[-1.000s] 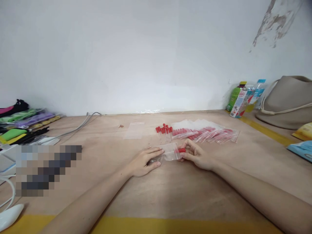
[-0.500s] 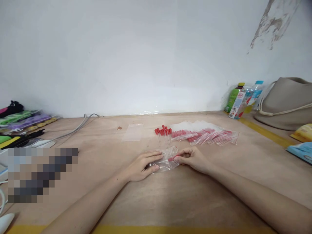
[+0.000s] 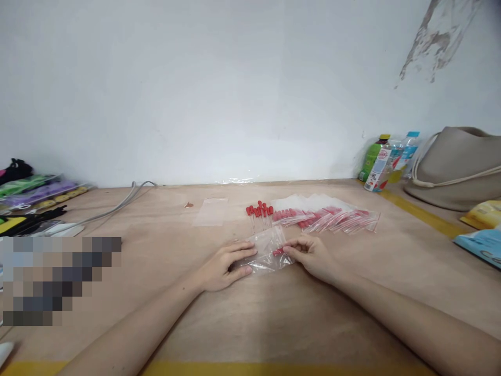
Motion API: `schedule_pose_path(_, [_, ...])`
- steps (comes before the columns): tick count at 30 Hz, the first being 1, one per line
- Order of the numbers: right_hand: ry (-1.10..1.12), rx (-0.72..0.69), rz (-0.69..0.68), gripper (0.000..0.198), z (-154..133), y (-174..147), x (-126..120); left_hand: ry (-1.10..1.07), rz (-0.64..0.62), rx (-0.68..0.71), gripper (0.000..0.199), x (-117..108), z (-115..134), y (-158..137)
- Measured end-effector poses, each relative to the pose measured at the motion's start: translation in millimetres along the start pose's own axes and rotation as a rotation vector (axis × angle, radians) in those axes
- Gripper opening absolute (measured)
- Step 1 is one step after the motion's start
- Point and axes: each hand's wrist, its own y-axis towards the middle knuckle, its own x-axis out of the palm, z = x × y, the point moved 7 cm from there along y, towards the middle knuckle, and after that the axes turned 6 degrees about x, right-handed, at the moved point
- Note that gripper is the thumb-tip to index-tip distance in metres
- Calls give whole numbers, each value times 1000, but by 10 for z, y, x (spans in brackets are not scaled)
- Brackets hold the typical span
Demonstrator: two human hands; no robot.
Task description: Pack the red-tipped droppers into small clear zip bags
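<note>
Over the near middle of the wooden table point(image 3: 219, 324), I am watching two bare hands working on one clear plastic bag point(image 3: 268, 263). The left hand point(image 3: 227, 263) is lying spread, its fingers resting on the bag's left part and its thumb standing apart from them on the near side. The right hand point(image 3: 311, 256) is pinching a red-topped dropper point(image 3: 278, 251) between thumb and fingertips, at the right edge of that bag, the red end showing just left of the fingers (its stem is blurring into the shiny plastic, so I cannot tell how far in it is reaching). Just beyond the bag, a loose bunch of red-topped droppers point(image 3: 260, 210) is lying with the red ends pointing to the far side. Touching or nearly touching that bunch on the right, a fanned row of bags with red pieces inside point(image 3: 332, 215) is spreading across the table, the bags overlapping one another. To the far left of the bunch, a flat pale bag point(image 3: 211, 212) is lying alone, with a small brown scrap point(image 3: 189, 205) sitting near it. On the far right, bottles point(image 3: 385, 163) are standing close to the wall point(image 3: 195, 94), beside a grey-beige drawstring bag point(image 3: 456, 162).
</note>
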Motion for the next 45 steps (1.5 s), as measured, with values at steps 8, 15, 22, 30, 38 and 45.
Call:
schedule_pose_path(8, [119,121,-104,29,76,-27,77,-33,11,10,42,-13,18,19])
schedule_pose_path(15, [137,43,-129,27,49,-5,91,-22,0,-1,40,-6,8,8])
schedule_pose_path(22, [-188,-58,156,16,-209,388,-230,43,100,26,34,-93,41,-19])
schedule_pose_path(30, [-813,106,62,24,-305,1343,174,-9,72,7,31,-55,26,-59])
schedule_pose_path(38, [-624,240,48,16,-110,1546,253,-25,37,-26,32,-29,-3,-54])
schedule_pose_path(45, [-152,4,339,28,-235,1080,-344,-63,21,-55,33,-35,-6,-46])
